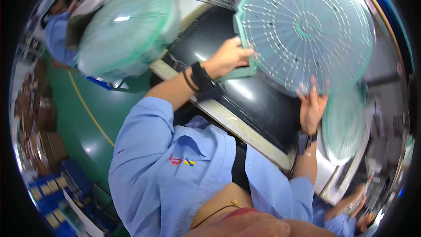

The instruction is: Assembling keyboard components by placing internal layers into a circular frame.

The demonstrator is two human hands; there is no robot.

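Observation:
A large, round, pale green translucent disc (280,39) with radial lines and rings of small white dots is tilted up in front of me, over a black work surface (263,109). My left hand (230,58) is closed at its left side, with fingers on a green angular edge piece (247,71). Near the disc's lower rim, my right hand (312,105) has its fingers stretched out and apart. Its fingertips are against or just in front of the disc; I cannot tell which. The disc's exact kind is unclear.
Stacked round green ribbed pieces (129,30) stand to the left, blurred. Another round green piece (344,127) lies at the right. Co-workers in blue are at the far left (59,35) and lower right (342,224). Cardboard boxes (46,149) and blue bins (52,193) line the left.

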